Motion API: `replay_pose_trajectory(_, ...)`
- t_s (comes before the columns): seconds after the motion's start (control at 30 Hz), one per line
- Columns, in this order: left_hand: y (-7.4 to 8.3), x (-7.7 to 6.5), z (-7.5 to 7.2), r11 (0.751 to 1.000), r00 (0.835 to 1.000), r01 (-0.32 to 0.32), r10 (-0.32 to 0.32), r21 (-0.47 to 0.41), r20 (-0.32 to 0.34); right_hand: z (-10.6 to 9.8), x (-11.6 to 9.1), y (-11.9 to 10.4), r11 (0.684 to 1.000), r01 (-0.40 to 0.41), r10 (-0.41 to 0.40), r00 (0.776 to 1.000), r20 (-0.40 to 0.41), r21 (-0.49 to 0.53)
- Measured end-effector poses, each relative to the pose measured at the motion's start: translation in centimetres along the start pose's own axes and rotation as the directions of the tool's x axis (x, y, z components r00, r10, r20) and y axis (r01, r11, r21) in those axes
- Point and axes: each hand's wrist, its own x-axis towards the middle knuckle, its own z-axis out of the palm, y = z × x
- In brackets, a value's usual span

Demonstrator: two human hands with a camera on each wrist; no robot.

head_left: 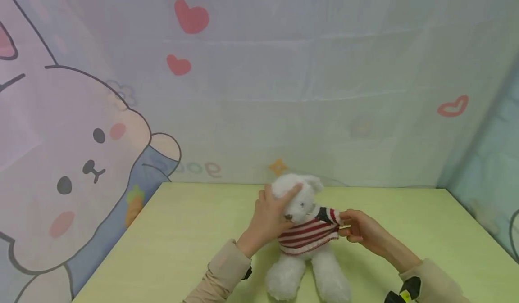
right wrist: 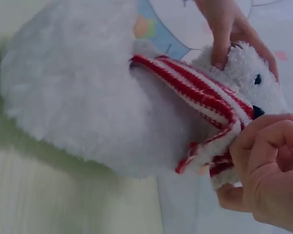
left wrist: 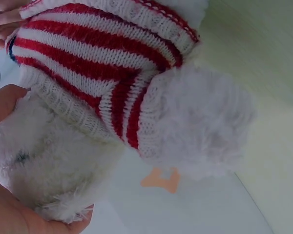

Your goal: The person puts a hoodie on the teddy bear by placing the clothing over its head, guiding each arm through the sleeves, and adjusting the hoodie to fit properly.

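Observation:
A white plush toy animal with a floppy ear sits upright on the table. It wears a red-and-white striped knit sweater with a dark shoulder patch. My left hand grips the toy's head from the side, thumb across the face. At the toy's other side, my right hand pinches the end of the sweater's sleeve. One fluffy paw pokes out of the opposite sleeve in the left wrist view. From the right wrist, the sweater's hem stands away from the fluffy body.
The pale yellow-green table extends to both sides of the toy. Behind it hangs a cloth backdrop printed with hearts and a large cartoon rabbit. A dark cable runs at the far right edge.

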Motion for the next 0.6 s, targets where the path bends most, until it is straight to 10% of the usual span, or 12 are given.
replay_pose_trajectory(0.33,0.4,0.1,0.1,1.0,1.0,-0.017,0.017,0.017,0.009,-0.7,0.8,-0.7,0.965,-0.094,0.059,0.987,-0.147,-0.246)
replay_pose_trajectory(0.5,0.0,0.3,0.4,0.998,0.998,-0.053,0.052,-0.033,-0.037,-1.3,0.9,-0.6,0.818,-0.103,-0.021,0.978,-0.208,-0.567)
replay_pose_trajectory(0.6,-0.8,0.4,0.6,0.966,0.998,-0.038,0.024,-0.257,-0.058,-1.3,0.9,-0.3,0.749,-0.04,-0.118,0.974,-0.192,-0.662)
